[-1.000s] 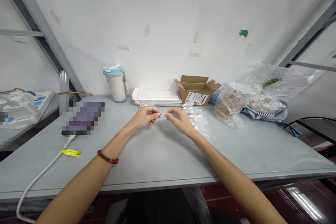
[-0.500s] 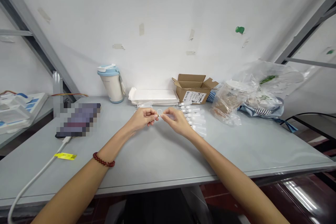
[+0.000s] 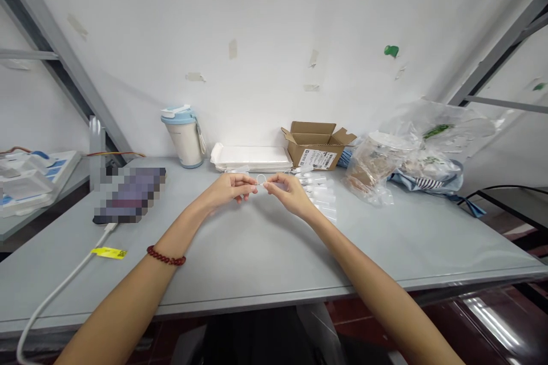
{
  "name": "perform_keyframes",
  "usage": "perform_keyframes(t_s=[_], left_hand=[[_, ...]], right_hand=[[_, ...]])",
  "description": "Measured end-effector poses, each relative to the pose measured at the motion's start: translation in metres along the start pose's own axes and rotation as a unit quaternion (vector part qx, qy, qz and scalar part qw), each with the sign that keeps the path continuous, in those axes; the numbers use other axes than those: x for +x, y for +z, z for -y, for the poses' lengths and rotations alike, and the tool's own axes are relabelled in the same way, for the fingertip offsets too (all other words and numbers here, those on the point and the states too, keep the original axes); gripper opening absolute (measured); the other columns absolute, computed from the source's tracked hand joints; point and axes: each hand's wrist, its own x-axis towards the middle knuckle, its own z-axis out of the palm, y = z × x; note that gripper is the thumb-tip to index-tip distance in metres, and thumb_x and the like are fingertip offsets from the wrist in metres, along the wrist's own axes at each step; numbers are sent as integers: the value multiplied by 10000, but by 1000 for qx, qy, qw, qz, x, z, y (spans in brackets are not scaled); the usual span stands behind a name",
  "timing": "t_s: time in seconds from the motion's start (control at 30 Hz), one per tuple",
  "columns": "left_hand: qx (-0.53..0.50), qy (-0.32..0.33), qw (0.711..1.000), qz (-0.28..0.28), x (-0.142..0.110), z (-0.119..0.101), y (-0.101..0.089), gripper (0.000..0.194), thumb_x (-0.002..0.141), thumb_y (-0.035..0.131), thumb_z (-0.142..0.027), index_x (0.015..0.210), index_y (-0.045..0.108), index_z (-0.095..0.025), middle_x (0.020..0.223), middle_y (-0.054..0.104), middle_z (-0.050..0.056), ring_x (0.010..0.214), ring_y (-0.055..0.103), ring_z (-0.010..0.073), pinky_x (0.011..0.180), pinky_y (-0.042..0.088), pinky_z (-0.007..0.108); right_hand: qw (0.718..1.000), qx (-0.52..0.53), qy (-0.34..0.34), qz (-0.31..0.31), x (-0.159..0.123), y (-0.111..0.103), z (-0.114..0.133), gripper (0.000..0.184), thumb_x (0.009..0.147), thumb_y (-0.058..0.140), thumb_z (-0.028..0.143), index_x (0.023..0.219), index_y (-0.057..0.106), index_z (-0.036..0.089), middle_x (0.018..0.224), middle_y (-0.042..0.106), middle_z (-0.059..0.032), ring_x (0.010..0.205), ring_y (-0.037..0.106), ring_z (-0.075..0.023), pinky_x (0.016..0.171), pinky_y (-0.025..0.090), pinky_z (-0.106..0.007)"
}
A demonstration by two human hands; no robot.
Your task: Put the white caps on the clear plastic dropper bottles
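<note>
Between my two hands is a small white cord loop (image 3: 261, 177), held just above the table. My left hand (image 3: 233, 187) pinches it from the left, thumb and forefinger closed. On the other side my right hand (image 3: 287, 191) has its thumb and forefinger closed on the loop's right end. The fingertips nearly meet, and what joins there is too small to make out. Several clear plastic tubes with white ends (image 3: 322, 197) lie in a row partly behind my right hand. Another clear piece (image 3: 237, 170) shows just behind my left hand.
White flat packets (image 3: 252, 158) are stacked by the wall, beside an open cardboard box (image 3: 317, 151). A blue-lidded cup (image 3: 184, 140) stands left of them. At the left lies a phone (image 3: 131, 197) with a white cable (image 3: 64, 288). Plastic bags (image 3: 381, 165) sit at the right.
Both hands stay at nearly the same spot, still pinching the loop. My left fingers have straightened slightly, and the view has shifted a little.
</note>
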Motion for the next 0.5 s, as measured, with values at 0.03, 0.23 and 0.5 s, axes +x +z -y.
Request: perform_keyframes(t_s=[0.03, 0.23, 0.5], left_hand=[[2, 3, 1000, 0, 0, -1, 1, 266, 719, 645, -378, 878, 655, -164, 817, 637, 30, 613, 516, 98, 559, 415, 236], [9, 22, 999, -24, -1, -1, 11, 235, 724, 637, -385, 729, 639, -150, 746, 635, 21, 569, 499, 91, 547, 413, 233], [-18, 8, 996, -84, 7, 10, -25, 272, 651, 704, -405, 706, 674, -139, 762, 642, 52, 601, 504, 107, 534, 388, 233]], right_hand=[[1000, 1, -1, 0, 0, 0, 0, 197, 815, 538, 335, 756, 617, 165, 756, 644, -14, 748, 587, -153, 729, 417, -272], [1000, -10, -10, 3, -3, 4, -2, 200, 822, 534, 336, 769, 610, 159, 781, 644, -21, 762, 580, -152, 715, 417, -267], [999, -46, -11, 20, 6, 7, -14, 319, 859, 488, 391, 1062, 563, 157, 870, 644, -37, 776, 574, -155, 717, 418, -282]])
